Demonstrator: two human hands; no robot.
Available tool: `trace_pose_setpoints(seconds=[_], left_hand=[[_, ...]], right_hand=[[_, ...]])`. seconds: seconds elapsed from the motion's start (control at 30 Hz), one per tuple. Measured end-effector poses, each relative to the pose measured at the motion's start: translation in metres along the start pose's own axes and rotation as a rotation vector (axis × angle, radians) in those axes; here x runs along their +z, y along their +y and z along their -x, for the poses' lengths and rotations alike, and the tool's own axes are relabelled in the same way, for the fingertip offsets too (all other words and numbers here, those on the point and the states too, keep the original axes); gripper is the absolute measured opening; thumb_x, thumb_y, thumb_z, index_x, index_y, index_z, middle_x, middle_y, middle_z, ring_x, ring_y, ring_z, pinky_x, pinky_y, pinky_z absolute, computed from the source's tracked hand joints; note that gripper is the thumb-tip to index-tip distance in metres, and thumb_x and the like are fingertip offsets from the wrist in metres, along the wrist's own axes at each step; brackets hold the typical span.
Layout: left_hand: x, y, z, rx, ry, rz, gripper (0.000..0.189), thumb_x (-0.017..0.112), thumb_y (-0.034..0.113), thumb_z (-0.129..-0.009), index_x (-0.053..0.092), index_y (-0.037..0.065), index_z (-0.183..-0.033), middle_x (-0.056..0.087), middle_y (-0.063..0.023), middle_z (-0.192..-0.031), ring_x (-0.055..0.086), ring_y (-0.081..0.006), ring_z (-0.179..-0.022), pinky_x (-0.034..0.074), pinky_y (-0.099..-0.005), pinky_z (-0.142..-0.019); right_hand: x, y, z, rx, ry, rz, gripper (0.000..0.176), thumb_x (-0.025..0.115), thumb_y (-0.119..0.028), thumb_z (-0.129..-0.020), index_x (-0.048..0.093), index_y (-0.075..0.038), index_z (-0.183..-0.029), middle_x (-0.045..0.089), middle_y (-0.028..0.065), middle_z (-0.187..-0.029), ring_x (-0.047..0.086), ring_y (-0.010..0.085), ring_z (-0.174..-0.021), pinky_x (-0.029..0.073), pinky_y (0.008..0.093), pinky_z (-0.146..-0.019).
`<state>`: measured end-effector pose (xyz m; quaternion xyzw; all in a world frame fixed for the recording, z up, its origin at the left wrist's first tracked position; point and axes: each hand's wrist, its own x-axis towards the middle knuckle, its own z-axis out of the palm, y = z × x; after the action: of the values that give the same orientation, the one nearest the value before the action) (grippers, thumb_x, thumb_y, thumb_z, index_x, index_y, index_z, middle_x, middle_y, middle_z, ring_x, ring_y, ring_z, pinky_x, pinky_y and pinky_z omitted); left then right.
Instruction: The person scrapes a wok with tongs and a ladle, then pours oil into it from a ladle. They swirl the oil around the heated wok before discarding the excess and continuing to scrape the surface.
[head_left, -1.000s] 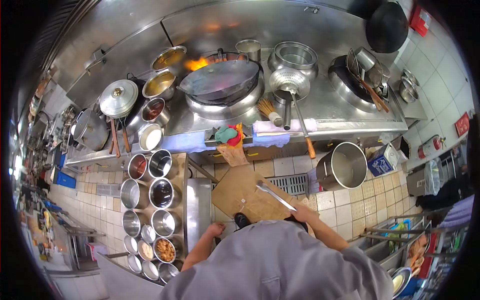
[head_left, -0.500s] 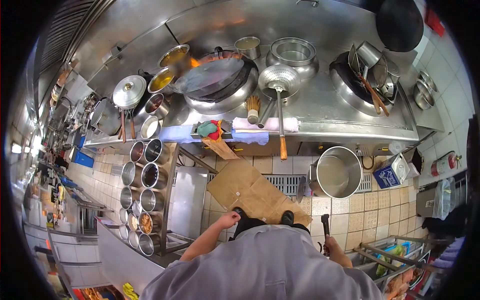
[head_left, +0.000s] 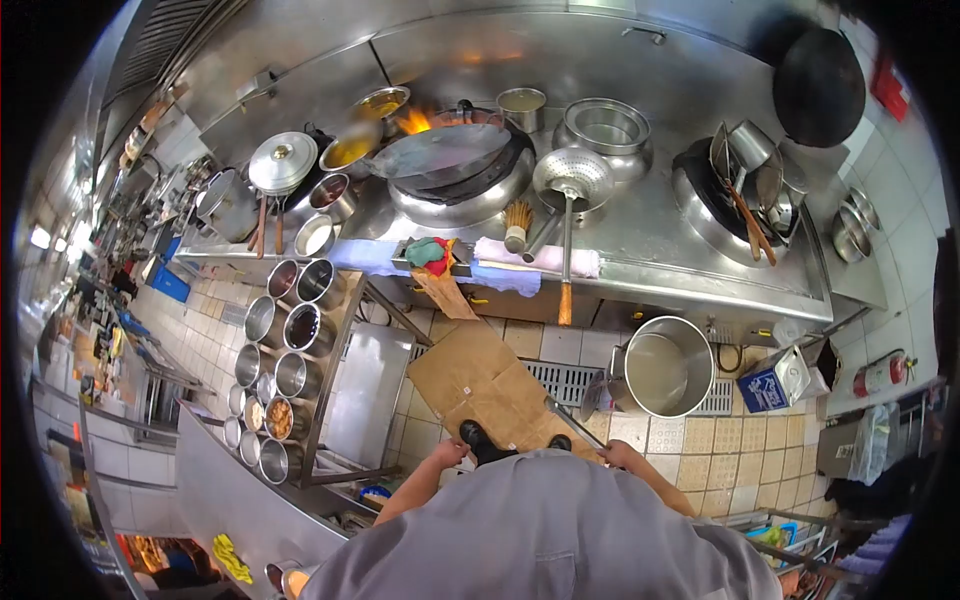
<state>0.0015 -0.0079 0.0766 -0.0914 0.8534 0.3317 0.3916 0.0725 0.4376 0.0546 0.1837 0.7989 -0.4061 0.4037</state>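
Observation:
My right hand is closed round one end of a long, slim metal-handled tool. The tool slants up and left across the floor in this view, its far end dark; its exact kind I cannot tell. Low beside my body, my left hand has its fingers curled together, with nothing showing out of them. Beyond the tool is a tall steel stockpot of cloudy liquid, standing on the floor. A wok sits tilted on the burner at the back, flames at its upper left edge.
A perforated strainer reaches over the counter edge, its wooden handle outward. A bamboo brush stands beside it. At left is a rack of steel containers. Flattened cardboard covers the floor at my feet. A blue-and-white tin stands right.
My right hand has swung inward to the left, and the tool now points up-left instead of upright. My left hand has dropped slightly. The whole view has shifted a little.

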Motion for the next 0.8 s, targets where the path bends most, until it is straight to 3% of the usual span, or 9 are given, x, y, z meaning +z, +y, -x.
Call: trace_pose_setpoints(seconds=[0.17, 0.23, 0.3, 0.4, 0.53, 0.6, 0.73, 0.8], left_hand=[[0.032, 0.005, 0.003, 0.058, -0.011, 0.122, 0.036, 0.052, 0.038, -0.08, 0.061, 0.006, -0.095, 0.065, -0.009, -0.078, 0.063, -0.0206, -0.071, 0.049, -0.0327, -0.068], [0.04, 0.005, 0.014, 0.073, 0.023, 0.048, 0.037, 0.052, 0.039, -0.08, 0.061, 0.006, -0.095, 0.065, -0.0098, -0.079, 0.062, -0.0225, -0.074, 0.049, -0.0337, -0.07], [0.043, 0.005, 0.027, 0.092, 0.054, -0.03, 0.038, 0.052, 0.039, -0.079, 0.061, 0.006, -0.096, 0.065, -0.0106, -0.08, 0.062, -0.0243, -0.078, 0.048, -0.0347, -0.073], [0.044, -0.008, 0.044, 0.047, 0.092, -0.119, 0.039, 0.052, 0.041, -0.079, 0.061, 0.006, -0.096, 0.065, -0.011, -0.082, 0.061, -0.0271, -0.083, 0.047, -0.0359, -0.077], [0.051, -0.051, 0.049, -0.061, 0.049, -0.057, 0.037, 0.053, 0.04, -0.079, 0.063, 0.007, -0.093, 0.065, -0.009, -0.078, 0.062, -0.0238, -0.074, 0.048, -0.0346, -0.07], [0.047, -0.056, 0.05, -0.124, 0.017, -0.026, 0.037, 0.053, 0.04, -0.079, 0.063, 0.007, -0.092, 0.065, -0.0086, -0.076, 0.062, -0.0226, -0.071, 0.049, -0.0343, -0.067], [0.041, -0.051, 0.053, -0.113, 0.056, -0.097, 0.037, 0.053, 0.04, -0.079, 0.063, 0.007, -0.092, 0.064, -0.0081, -0.074, 0.062, -0.0207, -0.066, 0.049, -0.0341, -0.063], [0.039, -0.044, 0.049, -0.111, 0.069, -0.086, 0.037, 0.053, 0.04, -0.079, 0.063, 0.007, -0.092, 0.064, -0.0081, -0.073, 0.062, -0.021, -0.066, 0.049, -0.0342, -0.063]], right_hand=[[-0.021, 0.003, 0.0, 0.026, -0.11, 0.261, 0.042, 0.057, -0.039, -0.08, 0.059, 0.003, -0.08, 0.062, 0.0128, -0.066, 0.06, 0.0222, -0.056, 0.048, 0.0335, -0.051], [-0.025, 0.004, 0.003, 0.025, -0.004, 0.428, 0.047, 0.053, -0.044, -0.078, 0.06, -0.001, -0.061, 0.058, 0.0125, -0.056, 0.059, 0.0238, -0.052, 0.048, 0.0355, -0.053], [-0.027, 0.007, 0.007, 0.055, 0.005, 0.419, 0.048, 0.054, -0.046, -0.076, 0.062, 0.0, -0.064, 0.06, 0.0142, -0.059, 0.06, 0.0263, -0.057, 0.048, 0.036, -0.06], [-0.018, 0.021, 0.007, 0.084, 0.236, 0.463, 0.049, 0.054, -0.048, -0.076, 0.064, -0.001, -0.066, 0.062, 0.0129, -0.061, 0.062, 0.0249, -0.063, 0.049, 0.0351, -0.066], [-0.02, 0.024, -0.005, 0.046, 0.08, 0.509, 0.049, 0.053, -0.048, -0.076, 0.064, 0.0, -0.07, 0.063, 0.0115, -0.061, 0.063, 0.0243, -0.063, 0.049, 0.0343, -0.066], [-0.028, -0.016, 0.027, 0.152, -0.031, 0.399, 0.059, 0.049, -0.05, -0.078, 0.059, 0.006, -0.096, 0.055, 0.0268, -0.102, 0.053, 0.0372, -0.098, 0.043, 0.0402, -0.082], [-0.019, -0.012, 0.011, 0.104, -0.024, 0.412, 0.059, 0.049, -0.05, -0.078, 0.059, 0.005, -0.095, 0.057, 0.0271, -0.099, 0.054, 0.0372, -0.096, 0.044, 0.0407, -0.08], [-0.015, -0.007, 0.003, 0.059, 0.033, 0.459, 0.056, 0.051, -0.052, -0.077, 0.062, 0.003, -0.076, 0.06, 0.0166, -0.073, 0.06, 0.0283, -0.071, 0.047, 0.0372, -0.07]])
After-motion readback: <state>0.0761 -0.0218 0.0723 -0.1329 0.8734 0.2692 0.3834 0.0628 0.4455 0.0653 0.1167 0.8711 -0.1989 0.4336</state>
